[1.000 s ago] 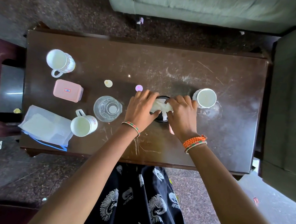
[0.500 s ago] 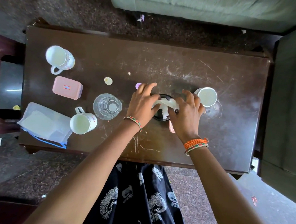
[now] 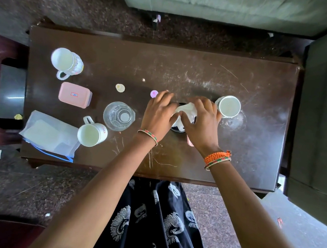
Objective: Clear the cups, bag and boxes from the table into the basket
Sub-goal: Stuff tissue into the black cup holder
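You are pressing both hands over a crumpled white bag (image 3: 185,114) at the middle of the dark table (image 3: 236,150): your left hand (image 3: 159,113) and right hand (image 3: 202,121) are curling loosely around it above a small dark container (image 3: 176,129), fingers not fully closed. A white cup (image 3: 228,106) is standing just right of your right hand. To the left are sitting a glass (image 3: 119,116), two mugs (image 3: 92,133) (image 3: 65,62), a pink box (image 3: 74,95) and a plastic pouch (image 3: 49,135).

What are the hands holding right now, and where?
Both the left hand and right hand pinch a crumpled white bag by its top, over a dark container.
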A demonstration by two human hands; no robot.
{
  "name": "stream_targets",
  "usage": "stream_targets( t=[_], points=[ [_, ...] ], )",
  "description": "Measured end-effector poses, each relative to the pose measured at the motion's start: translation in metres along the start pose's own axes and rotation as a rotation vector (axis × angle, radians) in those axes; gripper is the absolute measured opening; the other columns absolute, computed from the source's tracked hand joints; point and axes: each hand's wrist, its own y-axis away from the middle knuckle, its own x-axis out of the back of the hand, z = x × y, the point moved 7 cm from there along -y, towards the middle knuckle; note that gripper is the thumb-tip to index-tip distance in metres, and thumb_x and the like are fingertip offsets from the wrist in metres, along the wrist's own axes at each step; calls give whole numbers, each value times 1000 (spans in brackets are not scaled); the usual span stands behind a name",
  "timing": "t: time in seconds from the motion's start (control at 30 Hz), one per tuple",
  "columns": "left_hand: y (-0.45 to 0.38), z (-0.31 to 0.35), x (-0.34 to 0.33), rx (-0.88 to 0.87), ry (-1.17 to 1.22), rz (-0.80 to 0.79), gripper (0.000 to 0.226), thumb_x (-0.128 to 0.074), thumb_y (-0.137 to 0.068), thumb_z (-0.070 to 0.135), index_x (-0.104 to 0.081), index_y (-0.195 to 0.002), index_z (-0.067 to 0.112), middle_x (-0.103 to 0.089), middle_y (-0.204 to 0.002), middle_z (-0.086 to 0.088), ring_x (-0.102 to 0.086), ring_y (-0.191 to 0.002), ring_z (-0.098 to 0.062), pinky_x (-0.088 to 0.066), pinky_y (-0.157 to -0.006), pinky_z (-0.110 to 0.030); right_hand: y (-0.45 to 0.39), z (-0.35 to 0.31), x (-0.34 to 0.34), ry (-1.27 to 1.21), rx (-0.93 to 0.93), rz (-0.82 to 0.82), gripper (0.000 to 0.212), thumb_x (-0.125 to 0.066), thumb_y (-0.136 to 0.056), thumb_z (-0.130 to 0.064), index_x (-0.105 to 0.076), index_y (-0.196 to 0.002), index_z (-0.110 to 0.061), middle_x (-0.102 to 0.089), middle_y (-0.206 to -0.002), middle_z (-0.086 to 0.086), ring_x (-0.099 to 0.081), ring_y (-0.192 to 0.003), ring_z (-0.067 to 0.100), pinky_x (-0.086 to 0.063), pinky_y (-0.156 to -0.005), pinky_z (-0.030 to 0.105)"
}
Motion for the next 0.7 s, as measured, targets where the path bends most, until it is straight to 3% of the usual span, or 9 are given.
stream_targets(
  t=[0.2,0.33,0.43,0.6,0.7],
  points=[
    [-3,0,-1,35,9,-2,24,-55,-86,18,-68,-103,7,-60,-123,-6,-45,-126,-26,-41,-96,-40,-2,-2,7,-42,8,77,14,-63,-88,-17,-69,-98,-10,-67,-102,9,-56,-96,31,-38,-88,41],
    [-5,0,5,38,20,41,17,-62,-83,17,-70,-91,6,-63,-117,-8,-51,-119,-30,-44,-89,-42,2,1,9,-102,-54,63,28,-65,-84,-19,-58,-110,-12,-62,-107,9,-56,-99,31,-44,-87,44],
    [1,0,12,12,99,143,8,-65,-78,13,-70,-81,7,-66,-109,-6,-56,-110,-30,-48,-80,-40,9,8,4,10,-122,8,42,-70,-78,-23,-51,-112,-10,-53,-114,12,-51,-106,33,-43,-88,47],
    [13,-2,18,17,143,286,4,-67,-75,14,-70,-76,12,-69,-104,0,-51,-108,-22,-47,-82,-36,11,8,-2,143,-115,4,38,-70,-75,-17,-52,-106,-10,-52,-113,13,-49,-103,34,-42,-85,47],
    [14,0,11,1,93,204,7,-68,-73,13,-70,-80,13,-67,-106,-1,-54,-110,-26,-46,-82,-40,8,7,-9,166,-124,-23,31,-69,-77,-13,-58,-105,-8,-55,-112,14,-49,-104,37,-40,-86,47]
  ],
)
